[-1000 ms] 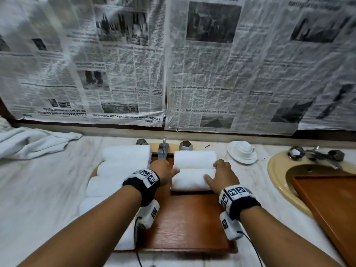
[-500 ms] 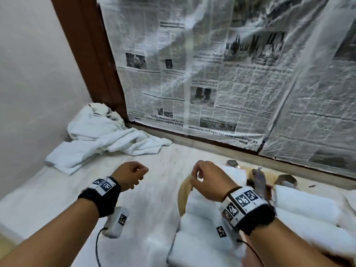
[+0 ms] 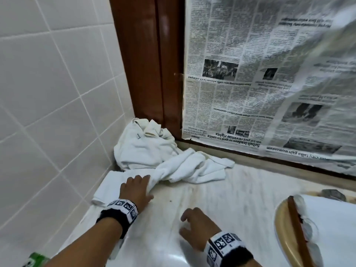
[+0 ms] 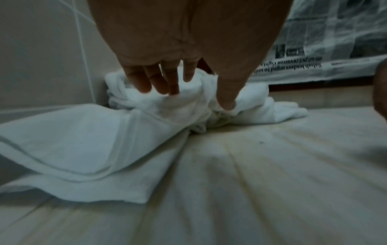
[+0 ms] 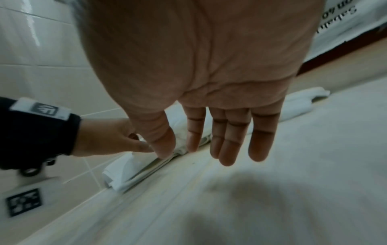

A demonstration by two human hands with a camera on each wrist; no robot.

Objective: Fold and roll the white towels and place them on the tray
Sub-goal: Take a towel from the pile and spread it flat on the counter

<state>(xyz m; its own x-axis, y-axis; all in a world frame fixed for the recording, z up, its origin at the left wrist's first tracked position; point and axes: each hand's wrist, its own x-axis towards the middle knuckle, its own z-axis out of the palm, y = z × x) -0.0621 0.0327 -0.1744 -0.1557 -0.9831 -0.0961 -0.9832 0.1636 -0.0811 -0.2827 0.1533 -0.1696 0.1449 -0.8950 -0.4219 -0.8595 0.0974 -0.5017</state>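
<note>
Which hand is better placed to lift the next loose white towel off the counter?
Left. The left hand already lies on the crumpled white towel, its fingers on the cloth. The right hand hovers open above the bare marble counter, apart from the towel.

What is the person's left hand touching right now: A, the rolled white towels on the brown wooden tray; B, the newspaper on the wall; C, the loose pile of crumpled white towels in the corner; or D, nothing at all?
C: the left hand lies on the loose pile of crumpled white towels, its fingers and thumb on the cloth.
</note>
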